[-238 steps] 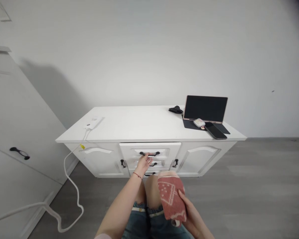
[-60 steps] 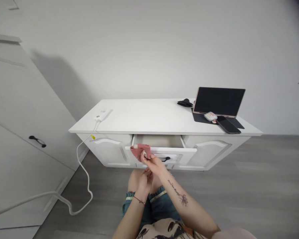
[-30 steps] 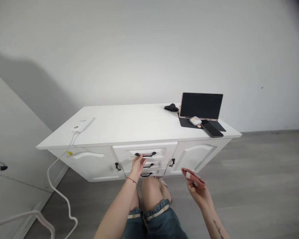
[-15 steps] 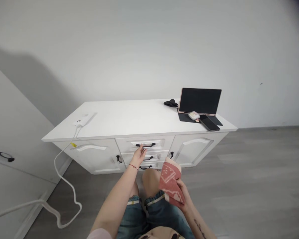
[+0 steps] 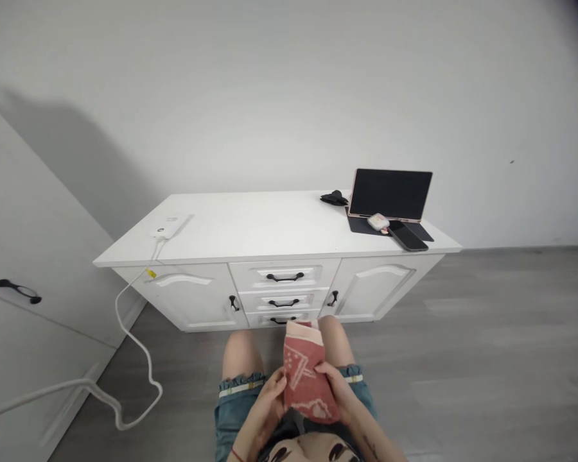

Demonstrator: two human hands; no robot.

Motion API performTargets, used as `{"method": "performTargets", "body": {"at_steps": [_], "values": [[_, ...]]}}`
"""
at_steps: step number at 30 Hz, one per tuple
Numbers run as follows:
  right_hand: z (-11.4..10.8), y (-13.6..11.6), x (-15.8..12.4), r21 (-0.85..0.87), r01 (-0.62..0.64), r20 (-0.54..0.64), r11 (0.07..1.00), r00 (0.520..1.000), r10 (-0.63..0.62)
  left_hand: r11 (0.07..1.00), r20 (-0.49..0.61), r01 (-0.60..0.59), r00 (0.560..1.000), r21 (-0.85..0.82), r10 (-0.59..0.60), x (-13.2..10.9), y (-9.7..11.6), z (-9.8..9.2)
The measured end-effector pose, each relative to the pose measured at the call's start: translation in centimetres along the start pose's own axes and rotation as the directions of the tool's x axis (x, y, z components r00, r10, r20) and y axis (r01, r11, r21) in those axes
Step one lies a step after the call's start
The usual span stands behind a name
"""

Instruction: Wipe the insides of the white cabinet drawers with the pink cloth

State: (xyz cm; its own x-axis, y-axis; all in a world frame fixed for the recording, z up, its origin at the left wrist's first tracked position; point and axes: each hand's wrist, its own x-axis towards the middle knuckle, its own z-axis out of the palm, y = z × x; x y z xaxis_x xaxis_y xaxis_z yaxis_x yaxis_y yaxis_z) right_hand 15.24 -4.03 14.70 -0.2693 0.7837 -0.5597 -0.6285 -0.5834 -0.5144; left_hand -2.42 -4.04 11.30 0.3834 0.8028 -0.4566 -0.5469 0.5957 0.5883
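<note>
A pair of red socks point(image 5: 306, 375) with cream cuffs and pale patterns lies flat between my hands, above my lap. My left hand point(image 5: 268, 399) holds the left edge, thumb on top and the other fingers mostly hidden. On the opposite edge, my right hand point(image 5: 338, 390) grips with its thumb over the front; its fingertips are behind the fabric. Beyond the cuffs stands the white cabinet point(image 5: 257, 237), with its three middle drawers pushed in. The top drawer's black handle point(image 5: 285, 277) is untouched.
On the cabinet top are a white power bank point(image 5: 169, 226) with a cable point(image 5: 144, 359) trailing to the floor, a black folded object point(image 5: 334, 198), a tablet point(image 5: 390, 194), a white earphone case point(image 5: 378, 222) and a phone point(image 5: 407, 236). A wardrobe point(image 5: 33, 346) stands at the left.
My left hand has left the top drawer's handle and come back to the socks. My right hand has brought the socks leftward to the middle, and both hands now hold them.
</note>
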Motion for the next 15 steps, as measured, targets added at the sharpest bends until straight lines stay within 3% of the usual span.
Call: {"method": "performTargets", "body": {"at_steps": [3, 6, 11, 15], "values": [[0.6, 0.5, 0.4, -0.085, 0.089, 0.007, 0.992, 0.996, -0.088, 0.991, -0.129, -0.107, 0.985, 0.079, 0.117, 0.0, -1.1, -0.2], [0.1, 1.3, 1.2, -0.158, 0.112, 0.003, 0.981, 0.994, -0.113, 0.970, -0.195, -0.147, 0.963, 0.195, 0.185, 0.7, -0.5, -0.4], [-2.6, 2.0, 3.0, -0.276, 0.133, -0.006, 0.952, 0.990, -0.140, 0.907, -0.074, -0.137, 0.981, 0.398, 0.180, 2.2, 0.6, -0.9], [-4.3, 0.6, 3.6, -0.350, 0.186, -0.014, 0.918, 0.979, -0.204, 0.891, -0.019, -0.084, 0.994, 0.445, 0.104, 4.0, 0.2, -0.8]]}}
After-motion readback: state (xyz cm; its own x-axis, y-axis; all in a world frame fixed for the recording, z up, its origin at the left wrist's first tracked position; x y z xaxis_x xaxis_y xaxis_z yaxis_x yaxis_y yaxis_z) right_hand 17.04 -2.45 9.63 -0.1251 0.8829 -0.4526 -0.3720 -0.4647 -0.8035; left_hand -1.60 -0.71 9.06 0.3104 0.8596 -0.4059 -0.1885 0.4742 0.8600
